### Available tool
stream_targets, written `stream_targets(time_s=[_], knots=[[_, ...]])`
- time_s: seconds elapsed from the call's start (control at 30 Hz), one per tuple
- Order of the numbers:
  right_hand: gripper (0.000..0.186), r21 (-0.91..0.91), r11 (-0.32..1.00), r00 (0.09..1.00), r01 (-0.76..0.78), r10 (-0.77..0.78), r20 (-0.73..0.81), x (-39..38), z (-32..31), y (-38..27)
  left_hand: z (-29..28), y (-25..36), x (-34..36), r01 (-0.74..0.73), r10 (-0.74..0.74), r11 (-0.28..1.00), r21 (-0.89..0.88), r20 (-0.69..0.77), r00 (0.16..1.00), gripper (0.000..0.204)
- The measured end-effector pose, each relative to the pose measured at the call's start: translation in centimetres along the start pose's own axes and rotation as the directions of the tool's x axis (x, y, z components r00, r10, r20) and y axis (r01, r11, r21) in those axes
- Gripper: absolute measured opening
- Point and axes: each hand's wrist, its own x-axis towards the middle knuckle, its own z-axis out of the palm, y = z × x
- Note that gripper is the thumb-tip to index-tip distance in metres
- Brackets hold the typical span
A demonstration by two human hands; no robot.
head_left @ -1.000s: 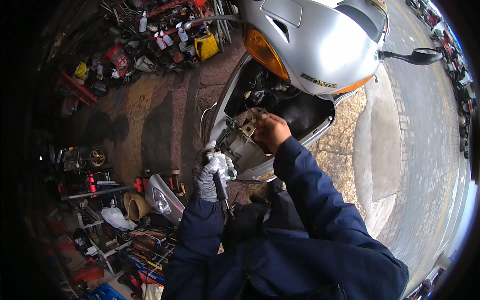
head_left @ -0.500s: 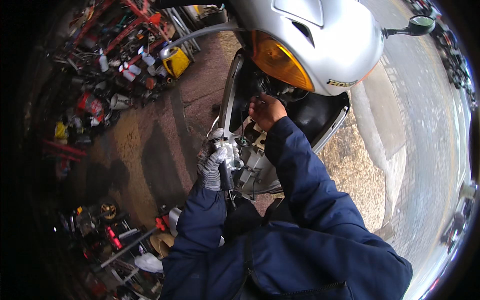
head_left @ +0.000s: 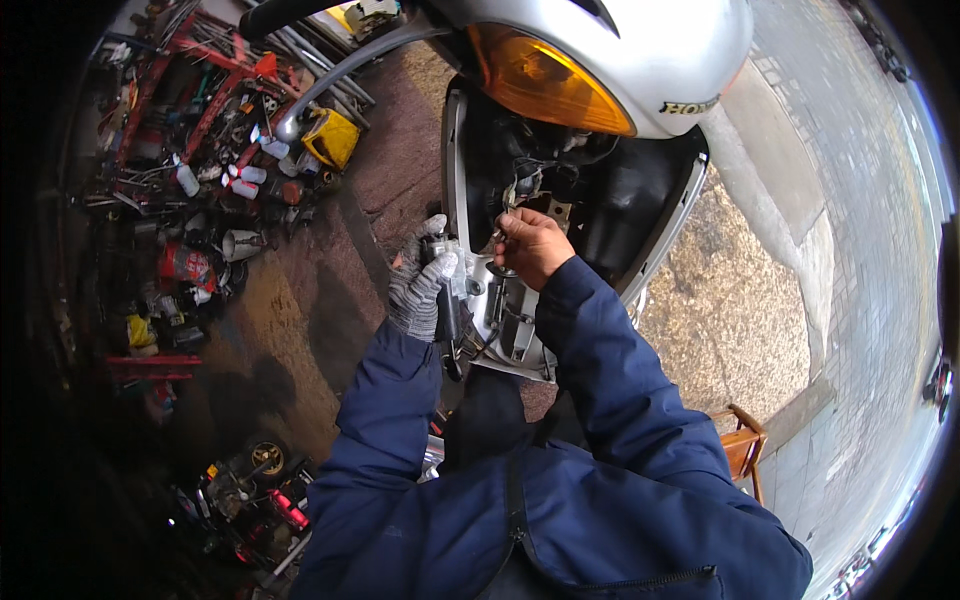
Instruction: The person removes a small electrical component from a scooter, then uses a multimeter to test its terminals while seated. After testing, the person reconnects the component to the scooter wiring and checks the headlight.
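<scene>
My left hand, in a grey knit glove, is closed around a silver metal part with a black cylindrical section. It holds this at the left edge of a scooter's opened front body. Bare and pinched, my right hand is just to the right, at the lower end of a bundle of wires. Whatever lies between its fingertips is small and mostly hidden. Above both hands are the scooter's silver front cover and its orange indicator lens.
Tools, bottles and loose parts crowd the ground at left, with a yellow container and a red metal rack. A curved grey brake lever juts out at upper left. A wooden stool stands at lower right, beside the paved street.
My right hand has come down out of the front cavity, closer to my left hand. The left hand keeps the metal part. The whole view has shifted, bringing the wooden stool into sight.
</scene>
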Motion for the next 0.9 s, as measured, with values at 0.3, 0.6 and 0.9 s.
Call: stream_targets(time_s=[0.3,0.6,0.9], knots=[[0.005,0.012,0.993,0.993,0.118,-0.118,0.029,-0.9,0.4,0.1,-2.1,-1.9,4.1,0.091,-0.095,0.995,0.030,0.189,0.977,0.054],[0.013,0.024,0.979,0.977,0.203,-0.201,-0.076,-0.8,1.2,1.3,-4.5,-3.5,6.6,0.219,-0.222,0.975,0.040,0.283,0.933,0.058],[0.017,0.069,0.975,0.976,0.212,-0.208,-0.058,-0.5,0.2,1.5,-3.4,-3.7,7.0,0.181,-0.202,0.978,0.099,0.267,0.942,0.056]])
